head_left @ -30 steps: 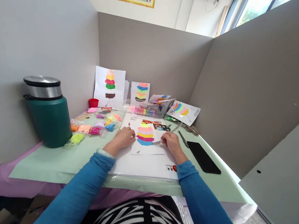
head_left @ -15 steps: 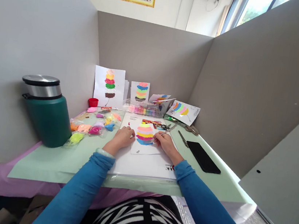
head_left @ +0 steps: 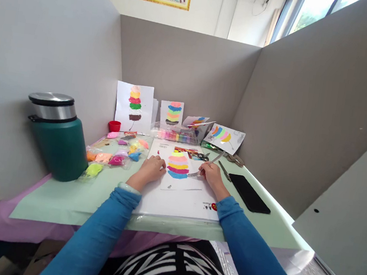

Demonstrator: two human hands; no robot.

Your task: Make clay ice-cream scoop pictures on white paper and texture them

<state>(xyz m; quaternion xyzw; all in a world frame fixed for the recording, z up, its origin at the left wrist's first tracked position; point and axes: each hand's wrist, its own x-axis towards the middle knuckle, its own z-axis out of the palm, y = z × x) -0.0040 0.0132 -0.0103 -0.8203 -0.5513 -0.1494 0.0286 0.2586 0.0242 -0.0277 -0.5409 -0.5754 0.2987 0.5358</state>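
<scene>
A fork (head_left: 217,158) is pinched in my right hand (head_left: 211,174), its tines low over the white card at the right edge of the clay picture. The picture (head_left: 179,166) is a stack of wavy clay bands in yellow, peach, pink, magenta and blue on the card (head_left: 177,185). My left hand (head_left: 152,168) rests with its fingers laid on the card's left edge, holding nothing up. Under the card lies a larger white sheet (head_left: 177,206). Scissors (head_left: 203,157) and several coloured sticks (head_left: 186,150) lie just beyond the card.
Bags of coloured clay (head_left: 117,159) lie at the left beside a green flask (head_left: 59,139). At the right are a black phone (head_left: 249,193) and a dark slim tool (head_left: 224,170). Finished pictures (head_left: 134,106) lean at the back, near a tray of clay colours (head_left: 175,134). Grey partitions (head_left: 186,65) enclose the table.
My right hand has moved right with the fork, drawing its tines off the lower clay bands to the picture's right side. My left hand stays where it was.
</scene>
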